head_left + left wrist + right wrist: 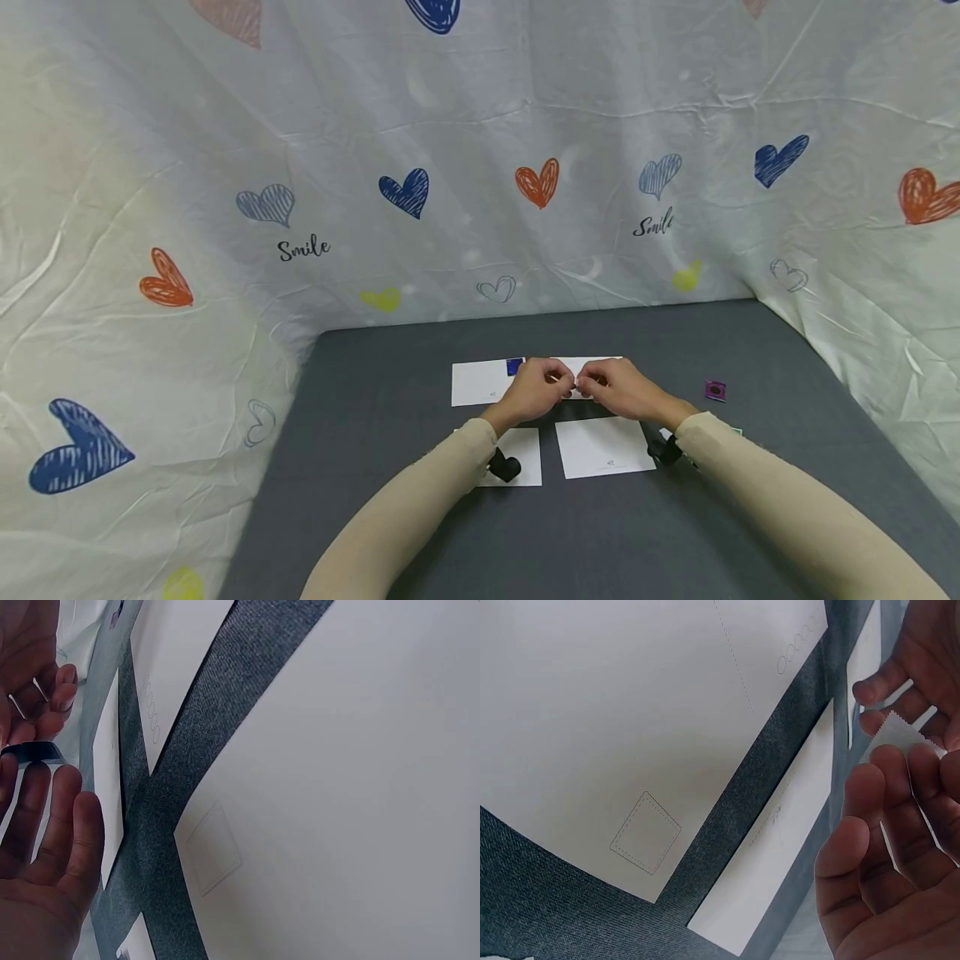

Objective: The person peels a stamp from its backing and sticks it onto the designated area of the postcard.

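Above the far row of white envelopes, both hands meet over a small postage stamp. In the right wrist view its pale back and serrated edge show; in the left wrist view the stamp looks dark and is seen nearly edge-on. My left hand pinches it from the left. From the other side my right hand holds it with its fingertips. The far right envelope lies partly hidden behind the hands. A blue stamp sits at the upper right corner of the far left envelope.
Nearer me lie a left envelope, partly covered by the left wrist, and a middle envelope. A corner of another white piece shows beside the right sleeve. A purple stamp lies right on the grey table. A heart-printed curtain hangs behind.
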{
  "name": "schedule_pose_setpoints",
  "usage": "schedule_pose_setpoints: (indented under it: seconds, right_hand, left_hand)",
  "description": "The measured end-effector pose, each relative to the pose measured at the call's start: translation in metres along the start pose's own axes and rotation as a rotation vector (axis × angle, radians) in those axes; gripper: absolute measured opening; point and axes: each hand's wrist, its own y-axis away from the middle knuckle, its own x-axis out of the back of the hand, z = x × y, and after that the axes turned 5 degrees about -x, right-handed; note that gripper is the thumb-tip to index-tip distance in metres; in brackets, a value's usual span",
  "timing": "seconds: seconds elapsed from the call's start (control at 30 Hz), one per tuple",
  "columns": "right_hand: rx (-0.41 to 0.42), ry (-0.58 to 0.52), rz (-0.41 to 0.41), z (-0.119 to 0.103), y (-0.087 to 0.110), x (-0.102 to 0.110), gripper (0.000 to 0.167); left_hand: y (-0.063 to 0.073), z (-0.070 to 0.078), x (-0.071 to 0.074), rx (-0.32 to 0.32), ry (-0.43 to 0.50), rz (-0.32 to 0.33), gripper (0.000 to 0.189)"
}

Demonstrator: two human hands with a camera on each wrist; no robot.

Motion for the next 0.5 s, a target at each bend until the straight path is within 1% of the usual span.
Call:
schedule_pose_setpoints:
  seconds: [0.27, 0.5]
  right_hand:
    - [-0.016, 0.009, 0.004, -0.0009, 0.0015, 0.0013, 0.021]
    - [-0.023, 0.009, 0.002, -0.0010, 0.0024, 0.0018, 0.021]
  left_hand:
    - [0.0014, 0.0009, 0.0008, -0.009, -0.005, 0.005, 0.019]
    - [0.0022, -0.0014, 0.0015, -0.011, -0.017, 0.022, 0.019]
